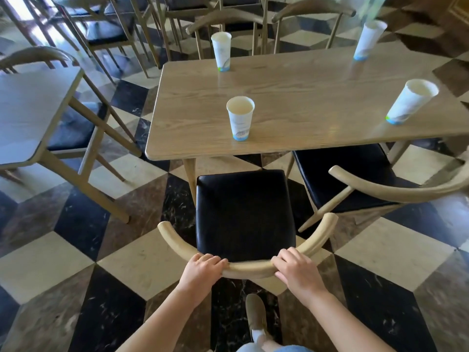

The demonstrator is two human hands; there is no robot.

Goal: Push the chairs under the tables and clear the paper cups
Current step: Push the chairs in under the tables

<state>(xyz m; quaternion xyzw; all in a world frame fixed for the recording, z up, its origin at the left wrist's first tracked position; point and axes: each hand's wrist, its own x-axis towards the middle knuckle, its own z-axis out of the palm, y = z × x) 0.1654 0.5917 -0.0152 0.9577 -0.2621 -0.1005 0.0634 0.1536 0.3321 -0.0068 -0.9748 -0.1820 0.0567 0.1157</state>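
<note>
Pale wood, curved backrest rail of the black-cushioned chair (245,217) sits under both hands. Both forearms reach forward from the lower frame edge, bare. Left hand (201,269) curled over the rail left of centre, fingers wrapped on top; right hand (295,270) clamped likewise right of centre. Chair seat lies directly ahead of the hands, front edge near the light oak rectangular counter (304,97), not yet under it. Four white paper cups with blue bases stand upright on the counter, nearest one (240,118) beyond the seat.
</note>
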